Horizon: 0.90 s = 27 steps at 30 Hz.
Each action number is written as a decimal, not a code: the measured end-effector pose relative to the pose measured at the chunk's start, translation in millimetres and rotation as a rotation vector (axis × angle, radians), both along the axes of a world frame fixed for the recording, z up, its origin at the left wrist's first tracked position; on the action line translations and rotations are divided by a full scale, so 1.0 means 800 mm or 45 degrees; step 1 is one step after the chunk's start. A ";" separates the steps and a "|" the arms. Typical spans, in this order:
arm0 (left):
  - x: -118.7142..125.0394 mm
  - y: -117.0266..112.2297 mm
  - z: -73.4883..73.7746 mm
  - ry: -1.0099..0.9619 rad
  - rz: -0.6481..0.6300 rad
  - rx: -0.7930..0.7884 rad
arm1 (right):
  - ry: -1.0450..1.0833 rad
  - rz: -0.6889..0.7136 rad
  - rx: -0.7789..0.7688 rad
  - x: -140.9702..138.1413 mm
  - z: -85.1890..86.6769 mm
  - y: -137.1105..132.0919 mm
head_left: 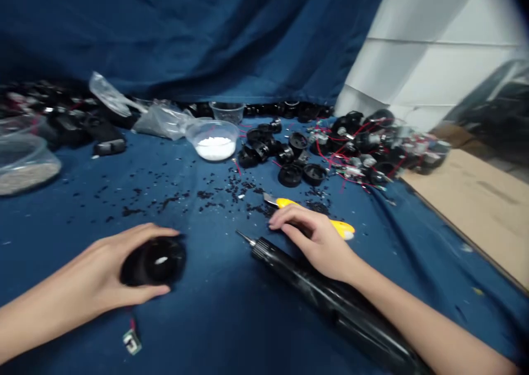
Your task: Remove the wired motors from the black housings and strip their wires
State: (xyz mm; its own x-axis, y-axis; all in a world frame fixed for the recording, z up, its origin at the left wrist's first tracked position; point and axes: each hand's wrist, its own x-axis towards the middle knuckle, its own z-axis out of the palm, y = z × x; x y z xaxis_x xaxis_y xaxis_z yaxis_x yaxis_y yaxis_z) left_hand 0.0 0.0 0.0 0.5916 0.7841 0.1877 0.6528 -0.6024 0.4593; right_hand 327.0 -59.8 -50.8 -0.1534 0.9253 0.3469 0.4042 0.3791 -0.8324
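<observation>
My left hand point(111, 270) is closed around a glossy black rounded part point(157, 260), thumb below and fingers above. Under that hand a small green circuit board point(131, 342) with a red wire shows near the cloth. My right hand point(316, 237) is loosely curved, thumb apart from the fingers, with no held thing visible. It covers the middle of a yellow utility knife point(343, 229) whose blade is exposed; whether it touches the knife I cannot tell. Just in front of this hand lies a black electric screwdriver point(306, 281), its bit pointing to the upper left.
Black scraps point(169, 201) litter the blue cloth. Behind them stand a clear bowl of white bits point(215, 148), a plastic bag point(159, 121) and black round housings point(290, 175). Wired motor parts point(363, 143) pile up at right, near cardboard point(475, 198). Another tub point(27, 160) is at left.
</observation>
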 end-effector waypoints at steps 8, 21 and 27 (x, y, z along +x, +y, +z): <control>0.067 -0.006 0.025 -0.015 -0.591 -0.576 | -0.207 -0.034 0.032 -0.003 -0.008 0.012; 0.068 -0.009 -0.022 -0.123 -0.471 -0.634 | -0.705 -0.122 0.037 0.004 -0.005 0.013; 0.072 0.000 -0.013 -0.229 -0.382 -0.704 | -0.671 -0.126 -0.021 0.002 0.000 0.011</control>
State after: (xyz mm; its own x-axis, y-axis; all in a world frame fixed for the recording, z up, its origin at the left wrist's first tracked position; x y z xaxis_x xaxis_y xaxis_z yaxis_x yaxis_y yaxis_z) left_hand 57.9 -0.2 -10.6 0.7966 0.5992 -0.0798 0.3774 -0.3899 0.8399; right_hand 328.8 -51.4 -51.0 -0.2149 0.9488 0.2315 0.8022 0.3067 -0.5123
